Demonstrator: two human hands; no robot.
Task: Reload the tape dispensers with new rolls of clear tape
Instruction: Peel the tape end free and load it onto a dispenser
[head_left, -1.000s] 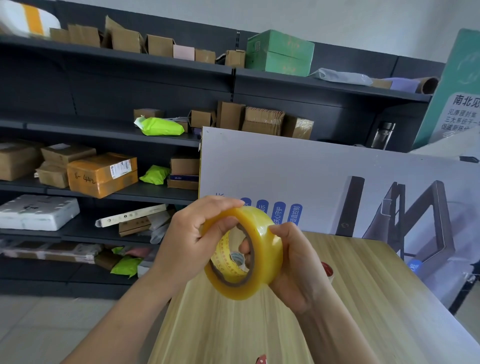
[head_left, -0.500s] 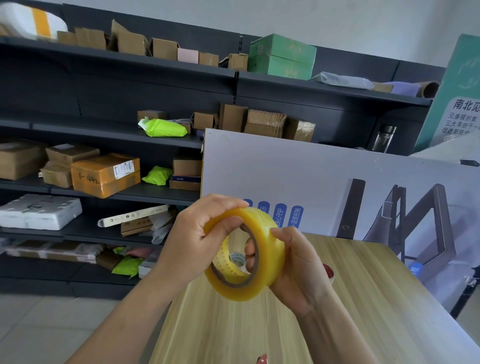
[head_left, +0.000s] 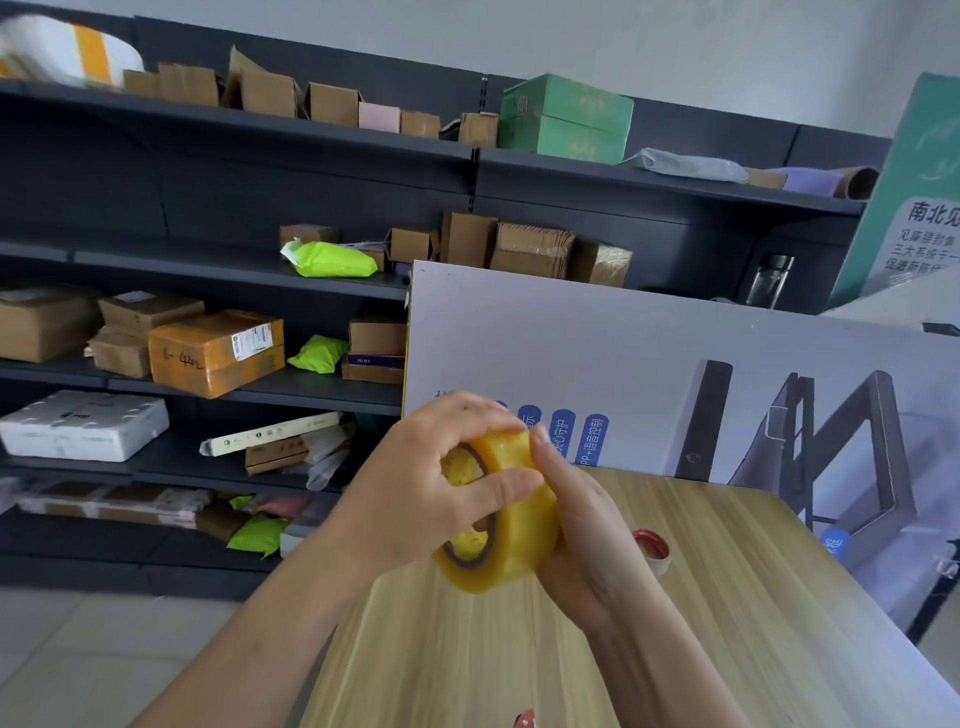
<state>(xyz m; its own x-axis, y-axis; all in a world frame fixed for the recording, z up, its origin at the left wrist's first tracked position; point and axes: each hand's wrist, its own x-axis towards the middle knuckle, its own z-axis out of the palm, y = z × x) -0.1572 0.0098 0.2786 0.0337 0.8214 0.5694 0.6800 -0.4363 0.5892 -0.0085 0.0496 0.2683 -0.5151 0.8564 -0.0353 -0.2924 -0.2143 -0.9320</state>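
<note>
A wide roll of yellowish clear tape (head_left: 511, 540) is held upright above the wooden table (head_left: 727, 623), its core facing left. My left hand (head_left: 415, 493) wraps over the roll's top and left face, thumb lying across the outer band. My right hand (head_left: 587, 540) cups the roll from the right, fingertips on its upper edge. Behind my right hand, a red-and-white tape roll or dispenser part (head_left: 653, 550) lies on the table, mostly hidden. A small red tip (head_left: 524, 719) shows at the bottom edge.
A large printed white board (head_left: 649, 364) leans against the table's far edge. Dark shelving (head_left: 234, 280) behind holds cardboard boxes, green mailers and a white foam box. The table's left edge drops to a tiled floor (head_left: 104, 649).
Both hands turned the roll and shifted their grip. My left thumb now lies across the outer band and covers part of the core opening. The view has shifted slightly.
</note>
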